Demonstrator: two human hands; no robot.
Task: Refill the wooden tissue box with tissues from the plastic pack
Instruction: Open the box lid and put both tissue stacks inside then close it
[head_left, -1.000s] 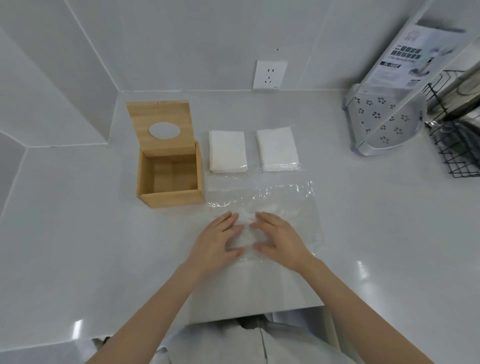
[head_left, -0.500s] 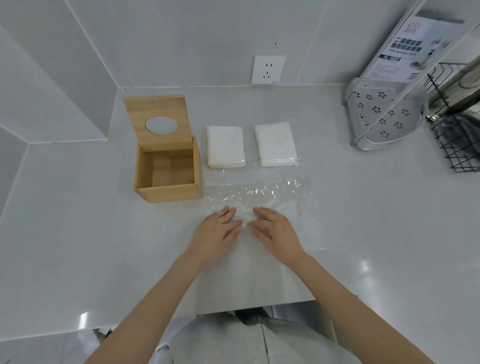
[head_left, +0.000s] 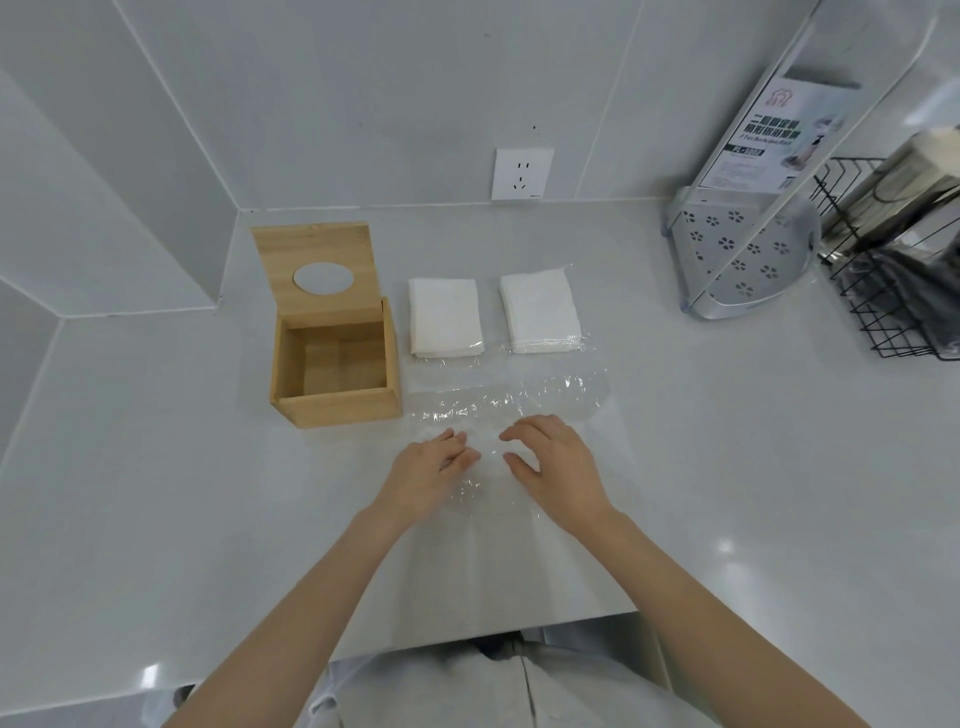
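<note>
Far left on the counter (head_left: 156, 467), your wooden tissue box (head_left: 336, 364) stands open and empty, its lid (head_left: 317, 270) with the oval hole tipped back toward the wall. Just beside it to the right lie two tissue stacks — the nearer stack (head_left: 444, 317) looks bare, while the further stack (head_left: 540, 310) has film clinging at its front edge. In front of both, the clear plastic wrapper (head_left: 509, 402) lies flattened and crinkled.

Your left hand (head_left: 428, 475) rests flat on that film with fingers together and nearly straight, pinching nothing. Your right hand (head_left: 553, 465) sits just beside it, fingers spread and lightly curled onto the same sheet — whether any fingertip has actually caught the film, I cannot tell.

The likely risks: the wrapper is slick and light, so it may cling to your palms and drag toward the stacks, nudging them out of square. A loose stack lifted by one edge could fan apart or fold before it reaches the box, and the tipped lid could drop shut if you bump the box wall.
</note>
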